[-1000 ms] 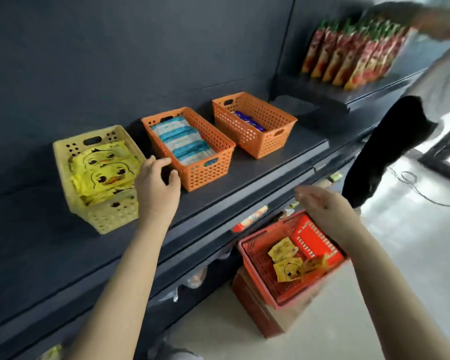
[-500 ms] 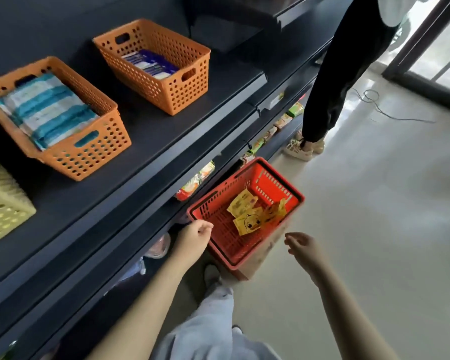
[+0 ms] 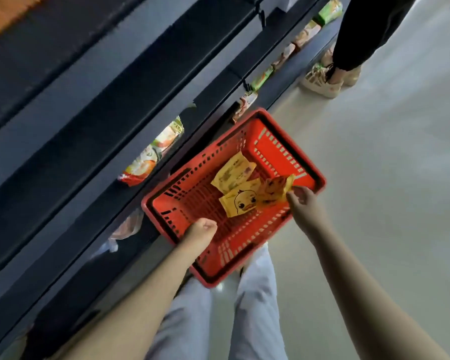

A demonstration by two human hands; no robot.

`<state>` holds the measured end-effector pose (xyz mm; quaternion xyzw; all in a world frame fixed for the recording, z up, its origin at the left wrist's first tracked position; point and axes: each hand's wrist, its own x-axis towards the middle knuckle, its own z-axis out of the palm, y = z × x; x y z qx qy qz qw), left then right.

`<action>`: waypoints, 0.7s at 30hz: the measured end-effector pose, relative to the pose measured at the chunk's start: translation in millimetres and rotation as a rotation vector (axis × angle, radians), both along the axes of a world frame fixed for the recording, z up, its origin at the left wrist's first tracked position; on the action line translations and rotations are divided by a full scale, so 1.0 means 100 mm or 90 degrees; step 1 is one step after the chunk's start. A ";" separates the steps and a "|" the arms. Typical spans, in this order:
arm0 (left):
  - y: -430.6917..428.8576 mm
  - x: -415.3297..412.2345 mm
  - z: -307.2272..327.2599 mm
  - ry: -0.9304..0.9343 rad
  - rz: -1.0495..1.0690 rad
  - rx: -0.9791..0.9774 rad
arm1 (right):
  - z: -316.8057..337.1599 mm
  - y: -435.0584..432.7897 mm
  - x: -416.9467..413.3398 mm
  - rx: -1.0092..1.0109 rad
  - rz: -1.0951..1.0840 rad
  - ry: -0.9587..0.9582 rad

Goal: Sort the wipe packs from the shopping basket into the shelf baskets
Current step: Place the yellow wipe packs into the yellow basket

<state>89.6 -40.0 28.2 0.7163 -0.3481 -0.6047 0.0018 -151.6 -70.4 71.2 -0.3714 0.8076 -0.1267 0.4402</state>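
One shopping basket (image 3: 270, 141): red stiff plastic, slotted walls, low beside the shelf (image 3: 89, 126).
Left hand (image 3: 200, 229): fingers curled into a fist over the near rim, holding nothing visible.
Right hand (image 3: 304, 206): fingers (image 3: 295, 192) touch the crumpled pack (image 3: 273, 189); a real pinch I cannot confirm.
Three wipe packs (image 3: 240, 203): yellow, soft glossy film, inside the basket; better to pinch a sealed edge.

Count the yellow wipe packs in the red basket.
3. Far pack; duck-face pack at centre; tilted pack at the right hand. Others may hide beneath.
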 end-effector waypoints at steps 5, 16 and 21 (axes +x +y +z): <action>-0.25 -0.37 -0.83 -0.028 0.050 0.073 | -0.67 -0.41 -0.26 0.031 0.017 0.101; -0.56 -0.62 -1.59 -0.016 0.231 0.140 | -1.34 -0.67 -0.19 0.069 0.005 0.104; -0.56 -0.60 -1.61 0.011 0.342 0.162 | -1.47 -0.57 -0.02 -0.021 -0.057 0.198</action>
